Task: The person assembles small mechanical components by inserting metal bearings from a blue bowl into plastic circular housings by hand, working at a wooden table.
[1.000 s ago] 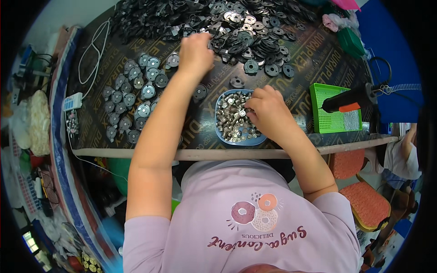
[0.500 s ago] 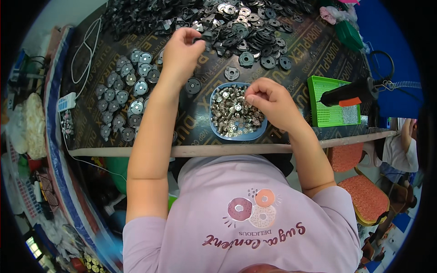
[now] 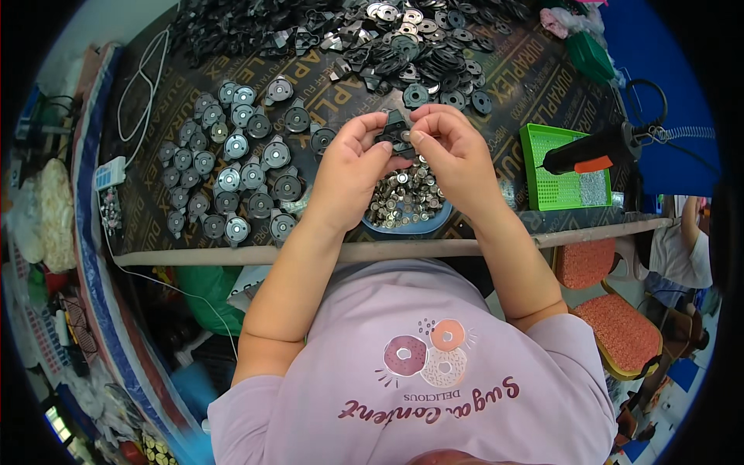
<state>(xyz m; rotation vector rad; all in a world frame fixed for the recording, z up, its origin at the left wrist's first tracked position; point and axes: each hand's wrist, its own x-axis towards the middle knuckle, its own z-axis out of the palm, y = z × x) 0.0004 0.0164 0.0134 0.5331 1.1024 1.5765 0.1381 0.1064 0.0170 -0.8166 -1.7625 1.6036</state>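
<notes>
My left hand [image 3: 345, 170] has its fingers closed round a small black plastic part [image 3: 396, 122], above the far side of a blue bowl [image 3: 407, 229]. A tiny round metal piece [image 3: 405, 136] is pinched in my right hand [image 3: 461, 159], close against the black part; whether it sits in the part I cannot tell. Many like metal pieces [image 3: 407, 198] fill the bowl, partly hidden by my hands. To the left lie several round grey discs on black parts [image 3: 229, 178]. Just beyond my hands is a dark notched disc [image 3: 415, 95].
Heaps of black plastic parts [image 3: 240, 39] and dark discs [image 3: 446, 58] cover the table's far side. At the right, a black electric screwdriver [image 3: 593, 155] with a coiled cord hangs over a green tray [image 3: 535, 190]. A white power strip [image 3: 110, 173] lies at the left edge.
My left hand has come back from the far heap with the black part. My right hand has lifted from the bowl, and both hands now meet above it.
</notes>
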